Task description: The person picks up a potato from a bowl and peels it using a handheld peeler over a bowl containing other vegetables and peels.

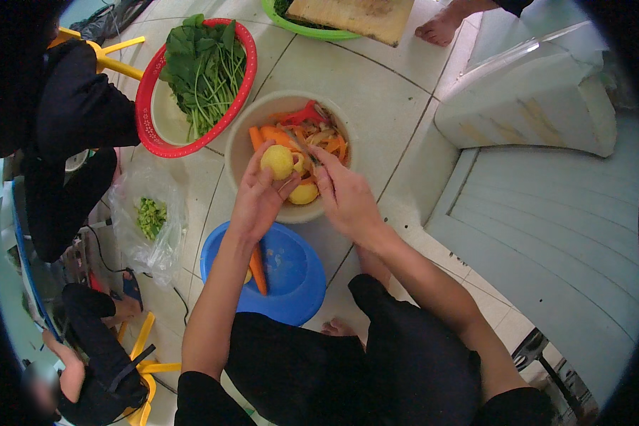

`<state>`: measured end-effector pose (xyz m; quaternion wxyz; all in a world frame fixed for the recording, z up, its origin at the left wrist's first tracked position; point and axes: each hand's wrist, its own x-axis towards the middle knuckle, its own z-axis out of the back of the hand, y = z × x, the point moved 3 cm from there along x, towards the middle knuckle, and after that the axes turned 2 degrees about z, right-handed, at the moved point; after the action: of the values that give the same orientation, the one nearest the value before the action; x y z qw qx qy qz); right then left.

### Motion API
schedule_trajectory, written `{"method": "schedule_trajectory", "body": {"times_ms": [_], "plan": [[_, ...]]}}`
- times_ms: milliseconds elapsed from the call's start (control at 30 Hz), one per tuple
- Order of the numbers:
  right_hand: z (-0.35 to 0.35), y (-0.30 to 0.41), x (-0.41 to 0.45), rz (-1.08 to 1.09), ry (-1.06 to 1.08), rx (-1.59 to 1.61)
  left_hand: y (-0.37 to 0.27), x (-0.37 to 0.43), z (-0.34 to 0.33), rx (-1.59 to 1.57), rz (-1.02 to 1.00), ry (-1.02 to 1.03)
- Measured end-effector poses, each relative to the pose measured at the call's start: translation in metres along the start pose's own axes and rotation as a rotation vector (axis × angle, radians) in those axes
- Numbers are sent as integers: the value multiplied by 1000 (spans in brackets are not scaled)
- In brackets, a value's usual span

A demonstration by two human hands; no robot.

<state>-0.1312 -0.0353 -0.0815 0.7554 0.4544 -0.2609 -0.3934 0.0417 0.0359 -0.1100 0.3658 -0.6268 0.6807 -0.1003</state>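
Note:
My left hand (pixel 259 198) holds a peeled yellow potato (pixel 277 162) above a cream plastic basin (pixel 236 133). In my right hand (pixel 346 194) is a knife (pixel 301 145), its blade pointing up and left beside the potato; a curl of peel (pixel 298 161) shows between them. Inside the basin are orange carrots (pixel 275 136), a heap of peelings (pixel 333 139), a red plastic item (pixel 304 113) and another yellow potato (pixel 303 194). Below it, a blue plastic basin (pixel 290 277) contains a carrot (pixel 257 270), partly covered by my left forearm.
A red-rimmed basket (pixel 145 114) of leafy greens (pixel 205 74) stands upper left. Left lies a plastic bag (pixel 170 255) with chopped greens (pixel 151 218). A wooden board (pixel 354 16) rests on a green basin (pixel 319 33). People sit left; a pale cabinet (pixel 538 223) borders the right.

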Motion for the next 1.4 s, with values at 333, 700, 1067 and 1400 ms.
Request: {"method": "schedule_trajectory", "body": {"times_ms": [333,700,1067,1400], "plan": [[-1,20,-5,166,19,-111,2,-2,-9,58,-58,-10],[1,24,-2,51,52,-19,1,-7,-16,181,-95,-34],[1,7,-4,-150,-37,243,4,-1,-8,52,77,-110],[-5,14,-4,145,-51,76,7,2,2,18,80,-182]]}}
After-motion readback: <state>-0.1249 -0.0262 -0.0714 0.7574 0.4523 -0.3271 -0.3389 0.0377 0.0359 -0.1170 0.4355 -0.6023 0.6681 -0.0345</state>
